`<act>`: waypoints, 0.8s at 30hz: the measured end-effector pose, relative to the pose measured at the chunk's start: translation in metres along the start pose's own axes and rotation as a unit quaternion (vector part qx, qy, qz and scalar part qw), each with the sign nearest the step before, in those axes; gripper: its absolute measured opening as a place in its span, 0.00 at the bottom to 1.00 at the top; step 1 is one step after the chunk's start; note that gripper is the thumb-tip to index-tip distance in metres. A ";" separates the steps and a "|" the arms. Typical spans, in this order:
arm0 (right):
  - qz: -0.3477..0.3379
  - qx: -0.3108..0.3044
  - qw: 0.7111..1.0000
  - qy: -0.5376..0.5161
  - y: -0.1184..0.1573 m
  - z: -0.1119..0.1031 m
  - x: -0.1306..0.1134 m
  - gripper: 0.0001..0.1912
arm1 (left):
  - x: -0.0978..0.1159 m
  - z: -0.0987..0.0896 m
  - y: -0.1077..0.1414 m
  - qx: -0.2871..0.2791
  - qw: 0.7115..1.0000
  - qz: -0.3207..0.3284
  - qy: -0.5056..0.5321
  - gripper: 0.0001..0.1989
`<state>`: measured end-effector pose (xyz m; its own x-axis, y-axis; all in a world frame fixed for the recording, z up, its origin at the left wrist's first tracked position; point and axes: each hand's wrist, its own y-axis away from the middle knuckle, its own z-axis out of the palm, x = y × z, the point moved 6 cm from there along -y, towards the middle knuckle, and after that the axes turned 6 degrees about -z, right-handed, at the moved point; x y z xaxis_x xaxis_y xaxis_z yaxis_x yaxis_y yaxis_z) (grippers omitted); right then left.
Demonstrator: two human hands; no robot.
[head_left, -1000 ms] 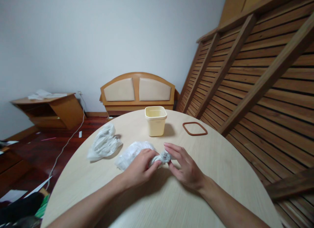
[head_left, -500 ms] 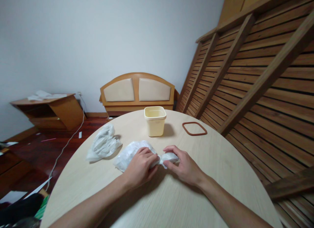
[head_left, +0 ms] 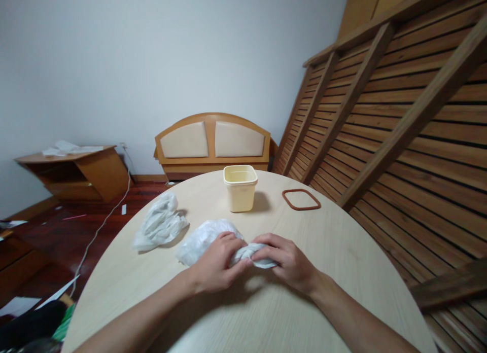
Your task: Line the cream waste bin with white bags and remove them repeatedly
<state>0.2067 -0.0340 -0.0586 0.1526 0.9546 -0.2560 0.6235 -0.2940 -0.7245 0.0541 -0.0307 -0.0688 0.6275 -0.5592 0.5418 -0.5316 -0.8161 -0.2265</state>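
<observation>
A white plastic bag (head_left: 205, 235) lies on the round table (head_left: 327, 256), its body bulging to the left and its neck twisted. My left hand (head_left: 220, 261) is closed around the neck near the bulging part, thumb toward the right. The twisted end sits in my right hand (head_left: 283, 256), whose fingers are curled over it from the right. Both hands nearly meet at the twist. What the bag contains cannot be made out. Behind the hands stands an open cream plastic container (head_left: 241, 196), upright. A second crumpled white plastic bag (head_left: 162, 223) rests to the left.
A brown square ring (head_left: 302, 208) lies flat at the right back of the table. A wooden headboard (head_left: 211, 140) stands beyond, slatted wooden panels (head_left: 380, 119) lean at the right, and a low cabinet (head_left: 95, 173) is at the left.
My right hand has turned over the bag's end and its fingers have closed in. My left thumb has shifted right along the neck, showing more of the twist. The other things have stayed put.
</observation>
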 end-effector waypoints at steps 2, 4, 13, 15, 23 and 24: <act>-0.012 -0.004 1.000 0.015 0.000 0.000 -0.002 0.14 | -0.004 -0.001 0.000 0.010 1.000 -0.018 0.022 0.14; -0.022 -0.002 1.000 0.017 0.000 0.000 -0.005 0.16 | -0.008 -0.003 0.000 0.022 0.999 -0.033 0.036 0.16; -0.032 0.050 0.998 0.035 -0.006 -0.006 -0.001 0.14 | -0.007 -0.004 0.000 0.027 0.999 -0.014 0.014 0.22; -0.040 0.044 0.996 0.060 -0.006 -0.006 -0.001 0.13 | -0.003 -0.003 -0.001 0.012 1.000 0.010 0.010 0.22; -0.067 0.094 0.970 0.212 -0.006 -0.014 -0.013 0.07 | 0.006 -0.002 -0.001 -0.026 0.999 0.037 0.029 0.21; -0.064 0.094 0.970 0.213 -0.006 -0.013 -0.013 0.08 | 0.006 -0.002 -0.001 -0.026 0.999 0.036 0.032 0.21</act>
<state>0.2113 -0.0439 -0.0429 0.4117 0.9054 0.1035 0.5134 -0.1367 -0.8472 0.0569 -0.0328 -0.0638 0.5497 -0.6048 0.5762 -0.6038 -0.7644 -0.2263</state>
